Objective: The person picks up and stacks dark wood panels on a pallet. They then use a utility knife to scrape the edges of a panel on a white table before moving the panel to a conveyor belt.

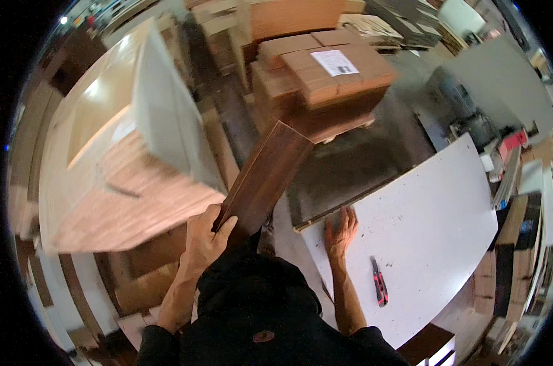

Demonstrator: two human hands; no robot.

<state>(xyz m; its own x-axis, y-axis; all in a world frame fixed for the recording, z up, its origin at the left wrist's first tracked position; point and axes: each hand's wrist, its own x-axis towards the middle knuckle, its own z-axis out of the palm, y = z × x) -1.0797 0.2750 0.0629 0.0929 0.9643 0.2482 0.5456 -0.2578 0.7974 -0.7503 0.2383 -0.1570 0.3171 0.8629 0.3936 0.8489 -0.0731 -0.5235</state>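
Note:
My left hand [208, 236] grips the near end of a long dark brown wooden board [267, 174], thumb on its face and the fingers behind it. The board slants up and away to the right, its far end in front of a stack of cartons. My right hand [342, 232] lies on the white tabletop [423, 226] close to its far left corner, fingers stretched out with nothing in them. To the right of that forearm, a red and black utility knife [379, 282] lies on the white surface.
At the left stands a large stack of pale wood panels [130, 189] under a clear sheet. Brown cartons [325, 70] sit on a pallet ahead, a white label on top. Dark machinery [466, 110] stands at far right, and boards [514, 244] lean beyond the table's right edge.

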